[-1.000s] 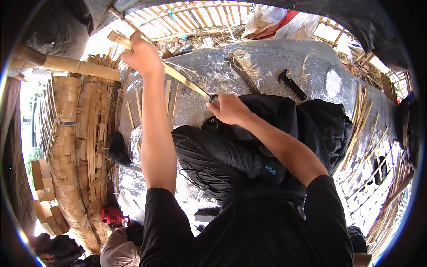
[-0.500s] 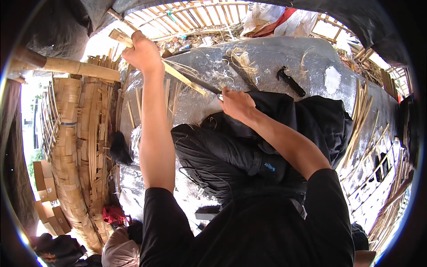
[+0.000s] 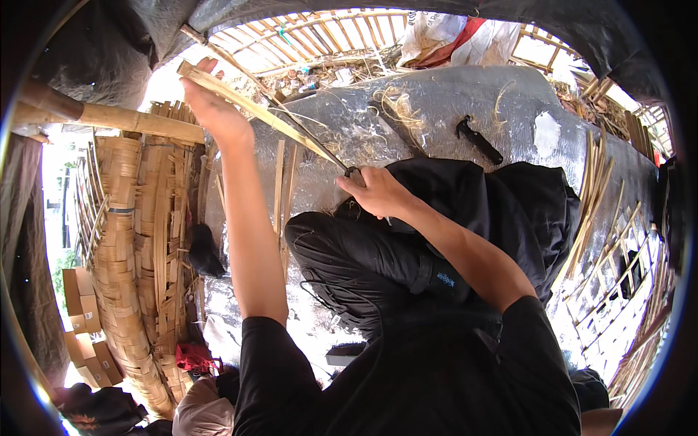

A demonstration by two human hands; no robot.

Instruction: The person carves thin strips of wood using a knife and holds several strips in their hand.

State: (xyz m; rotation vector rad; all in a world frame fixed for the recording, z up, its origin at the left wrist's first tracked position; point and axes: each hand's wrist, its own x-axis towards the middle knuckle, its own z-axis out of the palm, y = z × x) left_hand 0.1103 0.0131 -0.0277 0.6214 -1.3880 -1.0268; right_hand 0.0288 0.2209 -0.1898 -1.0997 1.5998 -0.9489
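Observation:
A pale bamboo strip (image 3: 273, 118) slants from the upper left toward my lap. Around its far end is my left hand (image 3: 222, 116), the strip lying across the palm with fingertips showing beyond it. My right hand (image 3: 379, 191) is closed in front of my knees on the handle of a knife, mostly hidden in the fist. The knife's long dark blade (image 3: 314, 139) points up and left, along the strip's edge and close to its near end. Whether blade and strip touch, I cannot tell. Black cloth (image 3: 436, 182) lies over my legs beneath the right hand.
A black hammer-like tool (image 3: 480, 140) lies on the grey sheet (image 3: 436, 94) ahead. Thin bamboo strips (image 3: 592, 192) lie at right. On the left stand woven bamboo panels (image 3: 116, 269) and a horizontal bamboo pole (image 3: 145, 120). Cardboard boxes (image 3: 83, 305) are stacked at far left.
My left hand has shifted slightly down and left, its fingers loosened from a fist round the strip. My right hand and the knife have moved a little down and left.

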